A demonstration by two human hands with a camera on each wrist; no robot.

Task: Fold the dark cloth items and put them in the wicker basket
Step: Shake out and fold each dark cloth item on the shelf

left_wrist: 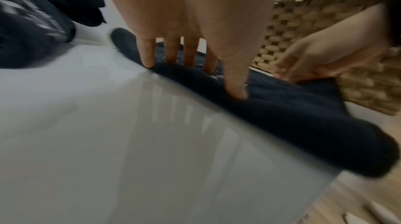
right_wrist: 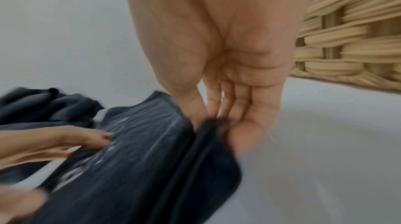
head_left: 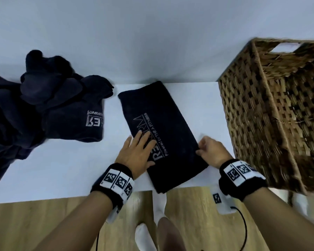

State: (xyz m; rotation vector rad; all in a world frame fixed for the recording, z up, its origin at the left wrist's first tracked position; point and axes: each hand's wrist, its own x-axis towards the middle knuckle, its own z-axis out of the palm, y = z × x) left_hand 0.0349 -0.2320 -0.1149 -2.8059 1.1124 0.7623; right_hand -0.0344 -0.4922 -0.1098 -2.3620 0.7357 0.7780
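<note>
I'm mid-fold: my left hand (head_left: 136, 154) presses flat, fingers spread, on the towel (head_left: 163, 134) mid-desk; right hand (head_left: 211, 151) pinches its right edge. Next, fold, then lift into the basket (head_left: 272, 113) at right.

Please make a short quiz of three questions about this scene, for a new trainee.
1. True or false: the left hand lies flat on the folded cloth.
2. What does the right hand pinch? A) the wicker basket B) the folded cloth's edge C) the cloth pile
3. Fill in: the basket stands to the ____ of the folded cloth.

Key: 1 true; 2 B; 3 right.
</note>
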